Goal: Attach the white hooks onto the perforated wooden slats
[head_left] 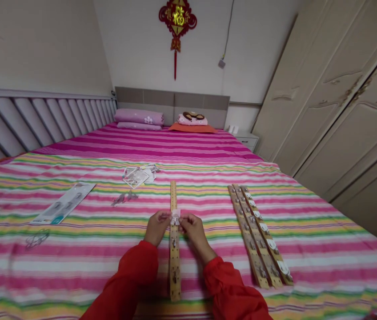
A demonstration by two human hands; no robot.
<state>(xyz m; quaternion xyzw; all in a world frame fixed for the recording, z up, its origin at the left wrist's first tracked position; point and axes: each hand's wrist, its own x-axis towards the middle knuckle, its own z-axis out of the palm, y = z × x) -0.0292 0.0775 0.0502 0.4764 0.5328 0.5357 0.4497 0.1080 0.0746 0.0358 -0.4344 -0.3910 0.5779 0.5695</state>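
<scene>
Centrally, left hand (158, 227) and right hand (193, 230) pinch a small pale piece (175, 217) over a wooden strip (174, 255); three fitted strips (258, 239) lie right, a flat package (65, 204) left.

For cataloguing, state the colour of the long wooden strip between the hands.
The strip is yellowish tan; head view best.

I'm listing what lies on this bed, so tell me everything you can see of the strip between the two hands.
The strip is long, narrow and pale tan, apparently wood, with small dark dots, perhaps holes, along it. It lies flat on the striped cloth, its length running away from the person. Metal-looking fittings sit on its nearer part. Over its middle, the left hand and right hand pinch a small pale piece; whether their fingers touch the strip itself is unclear.
</scene>
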